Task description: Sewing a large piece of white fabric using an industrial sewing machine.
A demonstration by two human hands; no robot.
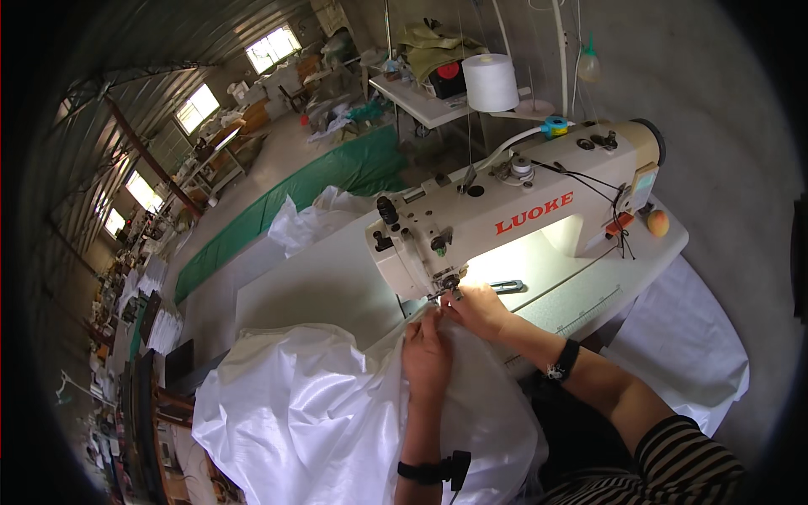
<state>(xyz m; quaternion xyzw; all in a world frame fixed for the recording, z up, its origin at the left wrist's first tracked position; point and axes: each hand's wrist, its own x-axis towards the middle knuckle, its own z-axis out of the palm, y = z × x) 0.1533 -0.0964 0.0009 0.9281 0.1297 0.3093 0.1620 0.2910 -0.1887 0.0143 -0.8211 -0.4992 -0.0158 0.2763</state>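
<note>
An industrial sewing machine (pixel 522 202) stands on a pale table, its lamp lighting the bed under the arm. White sheet fabric (pixel 303 404) is bunched over the table's front edge and across my lap, and its edge runs up to the needle area. My left hand (pixel 427 353) pinches that edge just in front of the presser foot. Close beside the needle, my right hand (pixel 475 310) has its fingers closed at the fabric's edge; the fingertips are partly hidden by the machine head. Thread snips (pixel 507 287) lie on the bed to the right of my right hand.
A white thread cone (pixel 491 84) stands behind the machine. A yellow-red fruit (pixel 657 223) sits at the table's right end. More white fabric (pixel 686 345) hangs at the right, and some (pixel 316 220) lies behind the table. A green sheet (pixel 295 206) stretches along the floor beyond.
</note>
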